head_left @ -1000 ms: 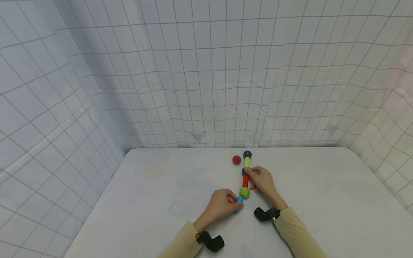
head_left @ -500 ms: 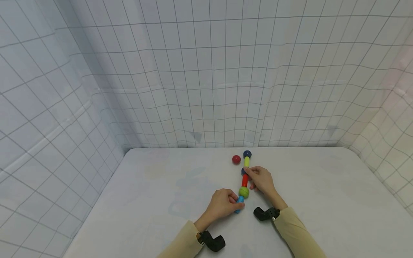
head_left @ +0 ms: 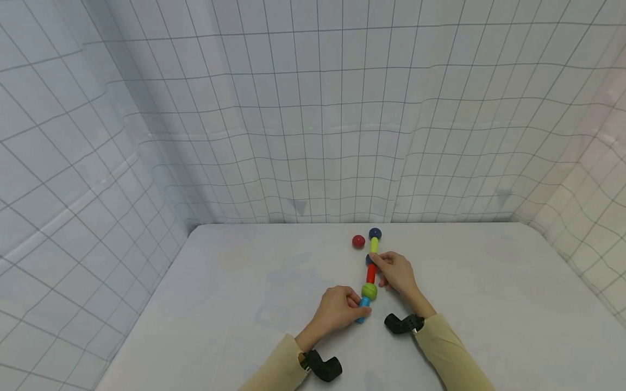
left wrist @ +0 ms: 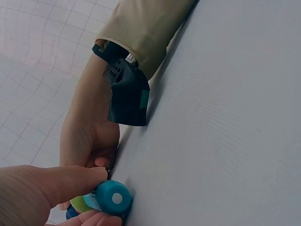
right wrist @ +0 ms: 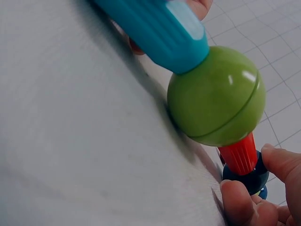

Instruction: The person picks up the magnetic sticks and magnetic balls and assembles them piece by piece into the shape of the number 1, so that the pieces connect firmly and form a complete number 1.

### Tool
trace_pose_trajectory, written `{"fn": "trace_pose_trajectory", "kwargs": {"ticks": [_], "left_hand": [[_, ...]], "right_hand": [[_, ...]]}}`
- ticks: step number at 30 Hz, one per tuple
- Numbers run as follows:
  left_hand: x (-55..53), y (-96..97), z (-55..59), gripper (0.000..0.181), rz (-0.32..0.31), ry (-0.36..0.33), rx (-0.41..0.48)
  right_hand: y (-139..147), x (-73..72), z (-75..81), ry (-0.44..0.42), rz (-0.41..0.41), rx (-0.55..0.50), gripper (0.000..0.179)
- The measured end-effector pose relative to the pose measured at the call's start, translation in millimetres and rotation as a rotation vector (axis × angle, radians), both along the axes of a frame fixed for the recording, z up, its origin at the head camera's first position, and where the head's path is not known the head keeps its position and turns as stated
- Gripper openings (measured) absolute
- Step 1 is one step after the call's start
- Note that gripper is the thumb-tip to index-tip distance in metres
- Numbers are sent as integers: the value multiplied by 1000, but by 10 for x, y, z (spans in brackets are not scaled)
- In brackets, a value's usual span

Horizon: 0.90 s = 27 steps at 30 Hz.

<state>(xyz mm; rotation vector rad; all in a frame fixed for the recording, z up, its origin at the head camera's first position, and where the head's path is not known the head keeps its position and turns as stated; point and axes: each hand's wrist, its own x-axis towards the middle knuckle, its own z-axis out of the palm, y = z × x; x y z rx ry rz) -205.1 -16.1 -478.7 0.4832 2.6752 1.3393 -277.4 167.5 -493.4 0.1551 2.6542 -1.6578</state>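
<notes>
A chain of toy rods and balls lies on the white table. My left hand [head_left: 337, 307] pinches the light blue rod [right wrist: 160, 30] between thumb and fingers. That rod's far end meets the green ball [right wrist: 216, 96]. Beyond the ball come a red rod [head_left: 371, 273], a dark blue ball [right wrist: 247, 181], a yellow-green rod [head_left: 374, 245] and another dark blue ball [head_left: 375, 233]. My right hand [head_left: 397, 272] pinches the nearer dark blue ball, partly covering it. In the left wrist view the light blue rod's round end [left wrist: 114, 197] shows a pale dot.
A loose red ball [head_left: 358, 241] sits left of the chain's far end. The white tabletop [head_left: 235, 304] stretches to both sides. Grid-patterned white cloth [head_left: 313, 119] hangs behind it and at the sides. A black strap mount [head_left: 323, 366] is on each wrist.
The green ball and the red rod's near end have shifted slightly left. The light blue rod has moved slightly right and now lines up against the green ball. The right hand has barely moved.
</notes>
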Motion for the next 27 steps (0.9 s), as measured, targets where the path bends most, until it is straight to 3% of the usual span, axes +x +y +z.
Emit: {"fn": "trace_pose_trajectory", "kwargs": {"ticks": [27], "left_hand": [[-6,7,-32,22,25,-93,101]], "right_hand": [[-19,0,12,-5,-6,2,51]]}}
